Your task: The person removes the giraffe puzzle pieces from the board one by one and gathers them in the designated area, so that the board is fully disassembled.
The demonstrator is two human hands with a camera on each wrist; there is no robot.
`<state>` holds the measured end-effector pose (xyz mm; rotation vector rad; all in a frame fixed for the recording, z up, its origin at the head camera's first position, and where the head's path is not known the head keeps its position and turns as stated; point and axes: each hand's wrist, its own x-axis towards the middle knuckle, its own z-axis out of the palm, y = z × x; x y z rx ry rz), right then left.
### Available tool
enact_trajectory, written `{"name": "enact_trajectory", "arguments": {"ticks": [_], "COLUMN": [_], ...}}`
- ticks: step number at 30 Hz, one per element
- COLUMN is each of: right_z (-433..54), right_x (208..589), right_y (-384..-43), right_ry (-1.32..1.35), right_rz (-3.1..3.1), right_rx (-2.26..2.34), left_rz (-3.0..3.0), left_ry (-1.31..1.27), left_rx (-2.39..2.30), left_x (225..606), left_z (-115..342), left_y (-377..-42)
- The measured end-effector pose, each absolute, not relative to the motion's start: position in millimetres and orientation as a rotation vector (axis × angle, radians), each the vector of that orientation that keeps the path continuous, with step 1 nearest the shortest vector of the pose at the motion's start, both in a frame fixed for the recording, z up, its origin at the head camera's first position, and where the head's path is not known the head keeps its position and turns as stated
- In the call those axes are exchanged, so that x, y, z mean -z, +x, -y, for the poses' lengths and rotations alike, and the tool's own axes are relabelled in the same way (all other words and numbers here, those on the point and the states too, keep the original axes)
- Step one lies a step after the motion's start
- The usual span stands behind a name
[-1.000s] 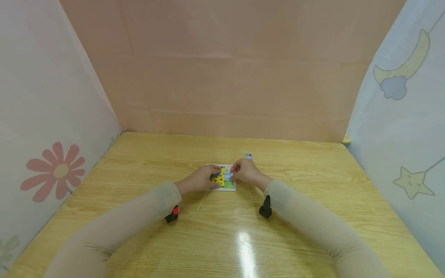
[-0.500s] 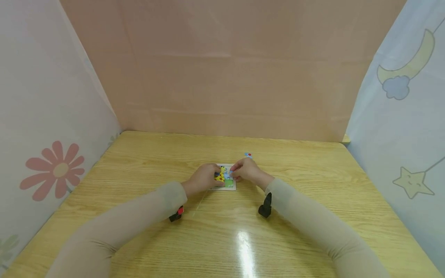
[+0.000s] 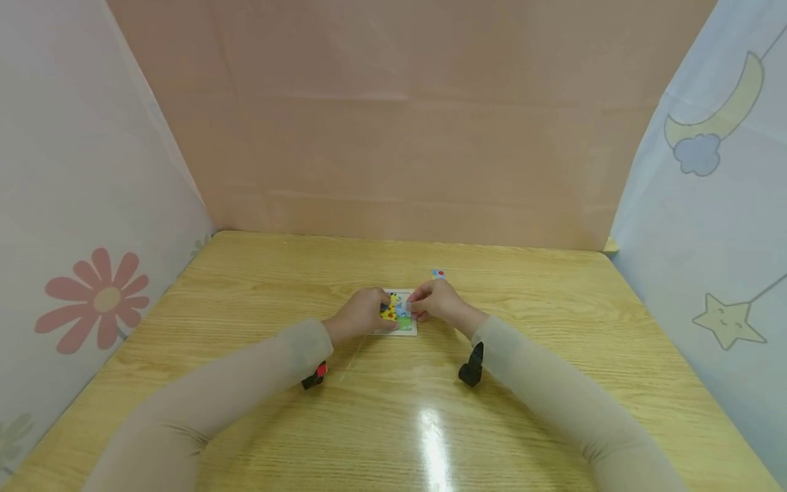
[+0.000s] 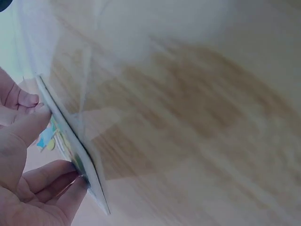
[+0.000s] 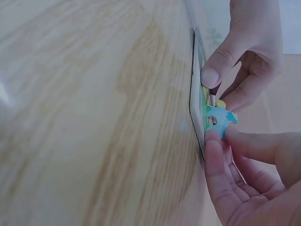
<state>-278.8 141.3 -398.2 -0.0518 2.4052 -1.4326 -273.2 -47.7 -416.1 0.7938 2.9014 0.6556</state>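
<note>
A small jigsaw puzzle [image 3: 389,312] with a yellow giraffe with red spots lies in a white-edged tray [image 3: 406,333] on the table. From its left side my left hand [image 3: 359,316] grips across the puzzle, thumb at the near side and fingers at the far side. On the right, my right hand [image 3: 439,301] pinches a light blue jigsaw piece [image 5: 225,123] between thumb and fingers. The right wrist view shows that piece standing tilted above the tray, close to the fingers of the left hand. Much of the puzzle's left part is hidden under my left hand.
Just behind my right hand lies a loose blue jigsaw piece [image 3: 438,273] with a red dot. The wooden table [image 3: 381,424] ends at a brown backdrop [image 3: 393,137]. Patterned white side panels stand at left and right.
My left hand has slid a little to the right and covers more of the giraffe. The right hand stays at the puzzle's right side with the blue jigsaw piece.
</note>
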Motion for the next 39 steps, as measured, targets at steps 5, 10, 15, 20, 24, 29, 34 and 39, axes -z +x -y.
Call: {"name": "enact_trajectory", "arguments": {"ticks": [5,10,15,20,24,29,34,39], "right_z": [-141.9,-142.2,-141.6,-145.0,-147.8,-151.7,-162.0,-176.8], "right_x": [400.2,404.1,404.5,408.2,405.8,392.8,385.2,378.7], "right_y": [-280.0,-280.0,-277.3,-282.6,-287.3,-291.9,-299.8,-306.7], "right_ry": [-0.030,-0.017,-0.039,-0.008,0.055,0.119,0.145,0.147], "right_rz": [-2.406,-2.397,-2.394,-2.364,-2.306,-2.263,-2.253,-2.231], "right_rx": [1.434,1.479,1.500,1.534,1.578,1.621,1.663,1.708], "left_rz": [-2.917,-2.902,-2.870,-2.891,-2.909,-2.902,-2.898,-2.890], "left_ry": [0.767,0.726,0.712,0.734,0.746,0.745,0.739,0.749], "left_rx": [-0.644,-0.652,-0.653,-0.625,-0.604,-0.583,-0.559,-0.554], "left_x": [415.7,410.2,404.4,404.9,406.8,406.6,409.3,412.6], "left_z": [45.7,42.9,41.7,40.7,41.3,43.1,44.2,45.6], "left_y": [-270.6,-267.4,-265.4,-265.3,-265.2,-266.2,-267.3,-267.9]}}
